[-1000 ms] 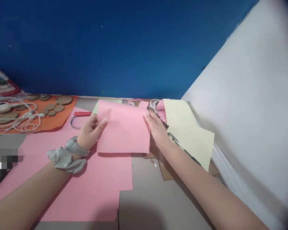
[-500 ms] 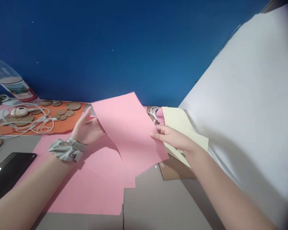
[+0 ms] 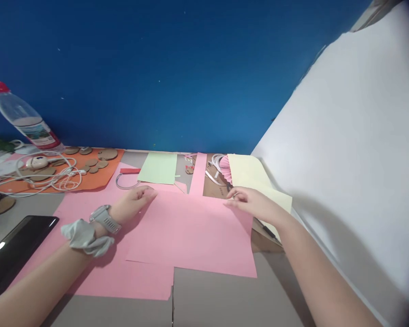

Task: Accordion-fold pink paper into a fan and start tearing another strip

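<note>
A pink sheet of paper [image 3: 194, 236] is held by its far edge between both hands, low over the table. My left hand [image 3: 131, 204] pinches the far left corner; a grey watch and a pale scrunchie are on that wrist. At the far right corner, the thumb and fingers of my right hand [image 3: 248, 202] close on the same sheet. Beneath it, larger pink paper [image 3: 122, 281] lies on the grey table [image 3: 211, 302]. A pale green sheet [image 3: 158, 168] and a pink strip [image 3: 198, 172] lie beyond the hands.
Cream paper [image 3: 252, 175] and a pink pleated piece [image 3: 225, 168] lie at the right, beside a pen [image 3: 268, 231] and cardboard. On the left are a black phone [image 3: 17, 250], white earphones [image 3: 37, 162], cardboard discs on orange paper [image 3: 98, 181], and a bottle [image 3: 37, 129].
The pink sheet has come down from a tilted, raised pose to nearly flat. My left hand has closed on its far left corner. The green sheet and pink strip have come into view.
</note>
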Demonstrator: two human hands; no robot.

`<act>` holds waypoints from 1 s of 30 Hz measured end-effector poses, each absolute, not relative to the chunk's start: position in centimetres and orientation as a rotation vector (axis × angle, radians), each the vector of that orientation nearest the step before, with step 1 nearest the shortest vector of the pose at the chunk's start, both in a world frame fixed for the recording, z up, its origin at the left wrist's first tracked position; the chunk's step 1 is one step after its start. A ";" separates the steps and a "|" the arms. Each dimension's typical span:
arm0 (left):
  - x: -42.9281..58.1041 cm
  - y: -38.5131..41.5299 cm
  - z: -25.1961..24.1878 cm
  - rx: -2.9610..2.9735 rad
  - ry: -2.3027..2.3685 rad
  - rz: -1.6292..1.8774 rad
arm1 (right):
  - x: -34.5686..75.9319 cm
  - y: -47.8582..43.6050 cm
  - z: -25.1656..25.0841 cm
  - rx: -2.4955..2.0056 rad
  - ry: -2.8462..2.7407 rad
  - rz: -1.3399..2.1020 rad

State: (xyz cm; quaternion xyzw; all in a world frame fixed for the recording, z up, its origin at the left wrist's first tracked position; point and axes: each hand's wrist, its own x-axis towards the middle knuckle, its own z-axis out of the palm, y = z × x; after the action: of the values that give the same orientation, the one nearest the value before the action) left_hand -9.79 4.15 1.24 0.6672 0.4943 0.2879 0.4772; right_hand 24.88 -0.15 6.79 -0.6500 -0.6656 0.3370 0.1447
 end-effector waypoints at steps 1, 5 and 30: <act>-10.0 3.9 0.9 1.638 1.242 0.755 | 25.4 -0.5 6.5 -1.864 -1.815 0.978; -10.3 3.4 0.2 1.656 1.332 0.918 | 25.7 -1.7 5.3 -1.607 -1.438 1.331; -6.2 -2.1 -1.2 2.779 1.106 0.302 | 19.4 -3.4 0.6 -1.298 -2.812 -0.117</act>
State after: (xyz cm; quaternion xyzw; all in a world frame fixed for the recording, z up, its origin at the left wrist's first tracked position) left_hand -6.17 -2.13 -1.23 0.9223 0.3670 0.1003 0.0678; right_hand 19.40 -3.43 0.56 -0.4186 -0.9071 -0.0376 0.0213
